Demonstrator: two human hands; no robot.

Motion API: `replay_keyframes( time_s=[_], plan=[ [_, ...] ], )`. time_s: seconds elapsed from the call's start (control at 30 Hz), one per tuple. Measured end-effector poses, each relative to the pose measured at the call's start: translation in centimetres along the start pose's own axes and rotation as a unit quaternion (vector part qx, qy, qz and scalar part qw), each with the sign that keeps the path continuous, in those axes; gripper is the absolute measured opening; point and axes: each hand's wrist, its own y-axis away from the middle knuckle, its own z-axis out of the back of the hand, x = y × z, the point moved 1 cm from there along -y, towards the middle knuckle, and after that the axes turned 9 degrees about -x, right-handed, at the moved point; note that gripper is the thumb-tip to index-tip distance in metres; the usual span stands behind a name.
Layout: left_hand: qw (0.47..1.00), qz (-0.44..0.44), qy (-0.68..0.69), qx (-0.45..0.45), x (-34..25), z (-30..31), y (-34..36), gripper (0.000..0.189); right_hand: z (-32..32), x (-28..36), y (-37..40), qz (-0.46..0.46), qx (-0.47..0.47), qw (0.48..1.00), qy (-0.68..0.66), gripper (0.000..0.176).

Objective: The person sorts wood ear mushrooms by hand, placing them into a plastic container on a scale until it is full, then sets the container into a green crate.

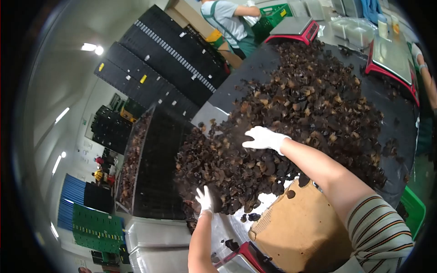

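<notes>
A broad heap of dark brown, curled pieces that look like wood ear mushrooms [314, 100] covers much of the table. My right hand [266, 139], in a white glove, reaches over the middle of the heap with its fingers stretched and apart. At the near left edge of the heap is my left hand [205, 199], also gloved, its fingers spread against the dark pieces. Neither hand visibly holds anything. A brown cardboard sheet [298, 227] lies close to me, with a few loose pieces on it.
A red-edged scale [255, 257] sits at my front. Two more scales, one far [291, 27] and one right [391, 57], stand along the table. Clear plastic trays [154, 232] are stacked at left, beside a large dark bin [159, 168]. A co-worker [230, 22] stands beyond.
</notes>
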Motion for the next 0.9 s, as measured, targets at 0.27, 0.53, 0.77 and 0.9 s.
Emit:
replay_keyframes(
  time_s=[0.27, 0.53, 0.77, 0.9],
  plan=[
    [0.983, -0.078, 0.147, 0.083, -2.6, -5.7, 4.8, 0.056, -1.7, 2.4, 1.3, -0.105, 0.225, 0.937, -0.246, 0.039],
    [0.927, -0.087, 0.214, 0.296, -0.3, -4.7, 13.1, 0.041, 2.7, 5.2, 8.6, 0.011, 0.369, 0.894, -0.254, 0.038],
    [0.864, -0.141, 0.086, 0.475, -1.9, 1.4, 23.5, 0.039, 8.2, 8.0, 17.8, 0.168, 0.415, 0.863, -0.233, 0.042],
    [0.802, -0.128, 0.073, 0.580, -3.8, 4.8, 24.3, 0.057, 10.5, 10.3, 18.8, 0.210, 0.526, 0.790, -0.233, 0.040]
  ],
)
